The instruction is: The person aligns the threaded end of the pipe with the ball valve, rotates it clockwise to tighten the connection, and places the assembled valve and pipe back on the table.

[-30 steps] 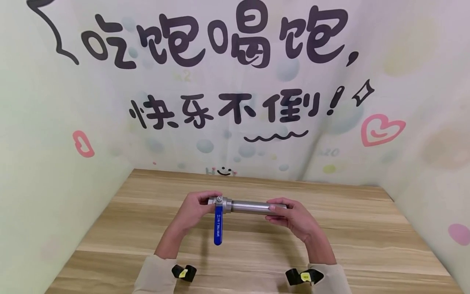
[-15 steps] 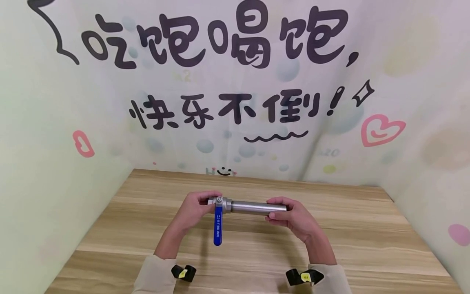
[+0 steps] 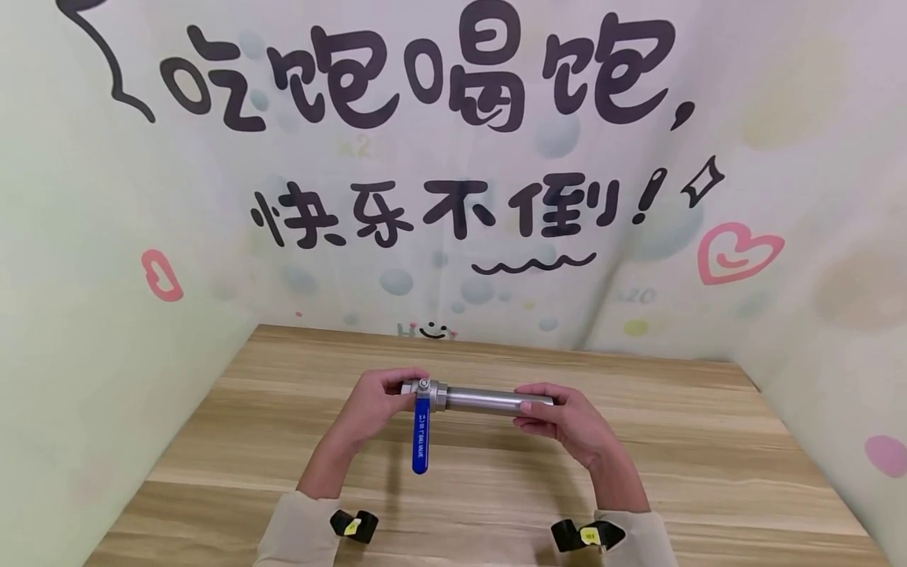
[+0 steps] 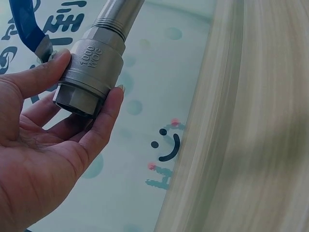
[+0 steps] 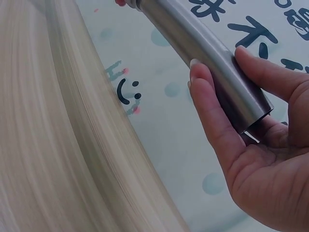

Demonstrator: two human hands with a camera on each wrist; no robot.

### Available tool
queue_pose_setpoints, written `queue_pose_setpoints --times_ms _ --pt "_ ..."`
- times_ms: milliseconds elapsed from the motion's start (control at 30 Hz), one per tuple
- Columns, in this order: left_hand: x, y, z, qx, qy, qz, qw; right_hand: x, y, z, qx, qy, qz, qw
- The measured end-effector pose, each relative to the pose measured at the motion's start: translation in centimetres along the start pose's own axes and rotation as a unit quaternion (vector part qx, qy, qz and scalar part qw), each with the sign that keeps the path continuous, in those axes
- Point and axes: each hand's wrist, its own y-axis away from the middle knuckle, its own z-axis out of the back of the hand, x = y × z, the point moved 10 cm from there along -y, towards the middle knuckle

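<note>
A steel ball valve (image 3: 434,395) with a blue lever handle (image 3: 421,437) is joined to a smooth metal pipe (image 3: 485,401). Together they lie level above the table, left to right. My left hand (image 3: 375,405) grips the valve's outer end between thumb and fingers; in the left wrist view, the valve body (image 4: 94,65) reads "1000 WOG". Threads (image 4: 108,24) show where pipe and valve meet. At the opposite end, my right hand (image 3: 570,417) holds the pipe. Its thumb and fingers close on the pipe's plain end (image 5: 246,104) in the right wrist view.
Below is a wood-grain table (image 3: 482,504), with the shadows of both arms on it. A pale printed cloth (image 3: 439,299) with black characters stands behind the table and along both sides. Each sleeve cuff carries a black wrist device (image 3: 354,526).
My right thumb lifts and settles again on the pipe, which barely turns, if at all. The left hand and the valve stay in place.
</note>
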Motion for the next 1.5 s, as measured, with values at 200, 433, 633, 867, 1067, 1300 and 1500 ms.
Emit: queue_pose_setpoints --times_ms 200,433,633,867,1067,1300,1500 --pt "0.08 -0.01 -0.08 0.000 0.002 0.004 1.0000 -0.04 0.06 -0.07 0.008 -0.001 0.002 1.000" --pt "0.11 -0.03 -0.11 -0.003 -0.002 0.010 0.9999 -0.12 0.10 -0.12 0.010 -0.003 -0.006 1.000" --pt "0.05 -0.11 -0.07 -0.002 -0.005 0.010 0.9999 0.03 0.06 -0.35 0.013 -0.001 -0.011 1.000" --pt "0.07 -0.18 0.07 -0.005 0.000 0.013 0.9999 0.29 0.09 -0.63 0.021 -0.004 -0.004 1.000" --pt "0.14 -0.14 0.03 -0.005 -0.002 0.015 0.9999 0.36 0.14 -0.50 0.006 -0.004 -0.005 1.000" --pt "0.01 -0.09 0.07 -0.006 0.001 0.017 0.9998 0.47 0.15 -0.38 -0.002 -0.004 -0.007 1.000" --pt "0.04 -0.15 -0.20 0.004 0.004 0.013 0.9999 0.53 0.28 -0.35 -0.005 -0.022 -0.009 1.000"
